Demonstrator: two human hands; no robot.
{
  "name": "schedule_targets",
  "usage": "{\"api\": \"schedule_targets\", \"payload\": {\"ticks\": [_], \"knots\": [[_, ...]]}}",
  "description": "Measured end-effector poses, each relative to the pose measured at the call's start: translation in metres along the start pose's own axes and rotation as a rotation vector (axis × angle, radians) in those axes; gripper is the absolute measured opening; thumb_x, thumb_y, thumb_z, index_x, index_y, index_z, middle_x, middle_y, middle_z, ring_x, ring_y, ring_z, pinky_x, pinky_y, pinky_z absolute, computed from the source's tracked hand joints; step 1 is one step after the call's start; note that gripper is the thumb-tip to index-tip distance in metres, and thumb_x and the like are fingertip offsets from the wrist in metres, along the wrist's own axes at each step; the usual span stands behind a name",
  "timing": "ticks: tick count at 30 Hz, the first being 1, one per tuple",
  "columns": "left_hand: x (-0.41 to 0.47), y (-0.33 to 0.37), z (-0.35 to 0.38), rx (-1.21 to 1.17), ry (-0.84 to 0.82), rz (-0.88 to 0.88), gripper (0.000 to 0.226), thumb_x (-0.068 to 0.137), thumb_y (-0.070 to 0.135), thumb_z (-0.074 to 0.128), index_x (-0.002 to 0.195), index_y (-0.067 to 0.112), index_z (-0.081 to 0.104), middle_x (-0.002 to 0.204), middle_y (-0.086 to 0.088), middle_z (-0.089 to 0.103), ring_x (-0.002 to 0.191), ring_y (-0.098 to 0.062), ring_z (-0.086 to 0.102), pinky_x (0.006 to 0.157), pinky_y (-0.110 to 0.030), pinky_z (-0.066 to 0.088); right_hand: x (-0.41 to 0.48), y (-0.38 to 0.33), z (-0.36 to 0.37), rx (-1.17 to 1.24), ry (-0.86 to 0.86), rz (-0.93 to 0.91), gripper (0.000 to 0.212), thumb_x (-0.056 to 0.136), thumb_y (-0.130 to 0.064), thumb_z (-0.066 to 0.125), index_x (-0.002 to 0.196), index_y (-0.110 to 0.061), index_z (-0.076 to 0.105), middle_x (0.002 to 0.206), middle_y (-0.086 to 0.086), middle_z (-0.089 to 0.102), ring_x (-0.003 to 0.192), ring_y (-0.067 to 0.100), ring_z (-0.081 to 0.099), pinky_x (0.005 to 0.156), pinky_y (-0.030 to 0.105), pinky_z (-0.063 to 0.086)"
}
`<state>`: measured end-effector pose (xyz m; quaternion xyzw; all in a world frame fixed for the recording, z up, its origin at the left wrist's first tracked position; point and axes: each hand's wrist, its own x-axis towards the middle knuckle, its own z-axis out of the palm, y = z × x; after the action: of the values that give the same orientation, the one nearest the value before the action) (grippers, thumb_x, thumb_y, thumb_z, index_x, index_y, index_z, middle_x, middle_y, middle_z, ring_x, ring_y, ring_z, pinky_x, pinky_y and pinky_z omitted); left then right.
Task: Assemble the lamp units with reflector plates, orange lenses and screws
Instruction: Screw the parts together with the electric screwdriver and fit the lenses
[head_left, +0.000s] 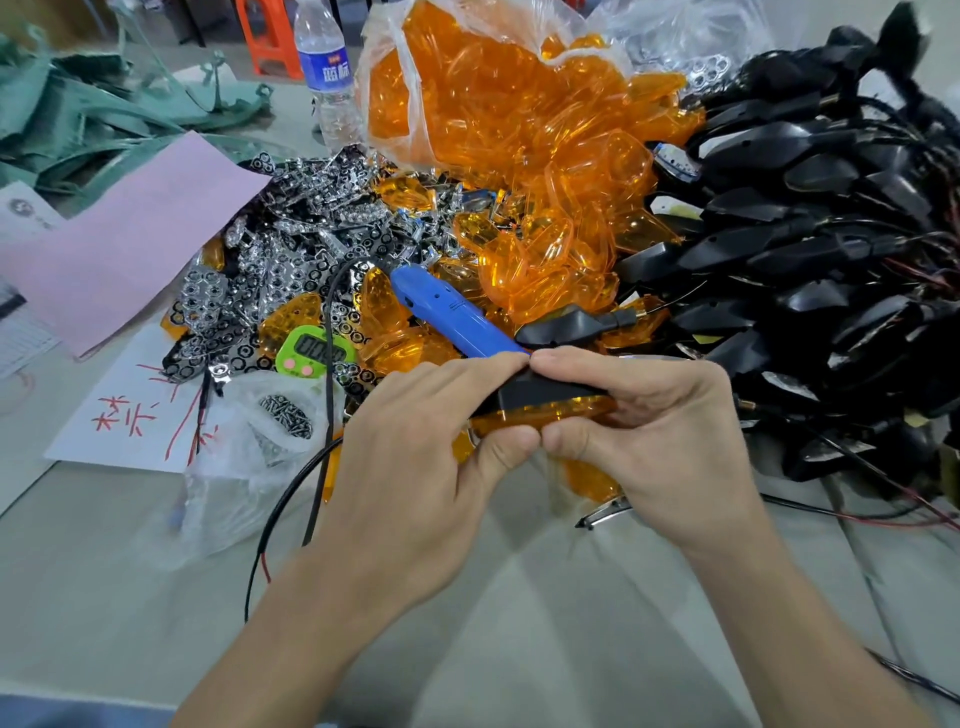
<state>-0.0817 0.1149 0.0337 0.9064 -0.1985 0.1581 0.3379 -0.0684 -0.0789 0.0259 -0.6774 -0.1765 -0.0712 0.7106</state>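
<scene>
A black lamp unit (540, 391) with an orange lens (550, 415) on its underside is held between both hands at the centre. My left hand (415, 441) pinches its left end with thumb below and fingers on top. My right hand (654, 431) grips its right end the same way. Behind lie a heap of loose orange lenses (545, 197), a pile of chrome reflector plates (291, 244), a mound of black lamp housings (810, 249) with wires, and a plastic bag of small screws (285, 415).
A blue electric screwdriver (447, 306) with a black cord lies across the parts behind my hands. A green timer (311, 353), a pink sheet (130, 239), a white paper with red writing (135, 405) and a water bottle (327, 67) stand to the left and back.
</scene>
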Motion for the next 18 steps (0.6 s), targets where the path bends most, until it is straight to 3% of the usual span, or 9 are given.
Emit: {"api": "schedule_targets", "payload": {"ticks": [6,9,12,15,18], "knots": [[-0.001,-0.002,0.002,-0.082,-0.11,-0.149,0.048,0.09,0.054,0.061,0.132,0.033,0.07,0.114,0.02,0.072,0.097,-0.004,0.061,0.085,-0.032,0.047,-0.007,0.015,0.0,-0.112,0.04,0.165,0.05,0.069,-0.002,0.088,0.107,-0.034,0.08,0.106,-0.008,0.079,0.099,0.014,0.076,0.088,0.032,0.061],[0.001,-0.011,-0.001,-0.106,-0.229,-0.195,0.047,0.084,0.06,0.064,0.129,0.046,0.067,0.108,0.023,0.074,0.098,-0.001,0.065,0.084,-0.031,0.051,-0.002,0.013,-0.006,-0.375,-0.132,0.217,0.049,0.072,-0.019,0.084,0.115,-0.041,0.074,0.112,-0.021,0.075,0.106,0.0,0.071,0.095,0.031,0.058],[0.001,-0.018,-0.003,-0.195,-0.289,-0.224,0.056,0.083,0.057,0.073,0.135,0.052,0.056,0.118,0.035,0.067,0.107,0.008,0.064,0.089,-0.024,0.052,0.003,0.005,-0.007,-0.534,-0.249,0.2,0.061,0.064,-0.033,0.078,0.122,-0.049,0.068,0.115,-0.026,0.072,0.102,-0.003,0.071,0.087,0.028,0.06],[0.002,-0.021,-0.006,-0.118,-0.366,-0.185,0.069,0.077,0.059,0.075,0.139,0.057,0.045,0.119,0.035,0.065,0.108,0.009,0.061,0.087,-0.019,0.048,0.006,0.006,-0.007,-0.436,-0.208,0.207,0.061,0.061,-0.039,0.085,0.12,-0.047,0.072,0.107,-0.019,0.076,0.097,0.003,0.074,0.087,0.034,0.061],[0.007,-0.021,-0.011,-0.043,-0.377,-0.116,0.062,0.08,0.063,0.068,0.137,0.057,0.045,0.12,0.033,0.063,0.111,0.008,0.057,0.088,-0.016,0.045,0.008,0.01,-0.007,-0.291,-0.193,0.201,0.059,0.062,-0.031,0.089,0.119,-0.038,0.076,0.11,-0.012,0.078,0.104,0.011,0.074,0.093,0.04,0.059]]}}
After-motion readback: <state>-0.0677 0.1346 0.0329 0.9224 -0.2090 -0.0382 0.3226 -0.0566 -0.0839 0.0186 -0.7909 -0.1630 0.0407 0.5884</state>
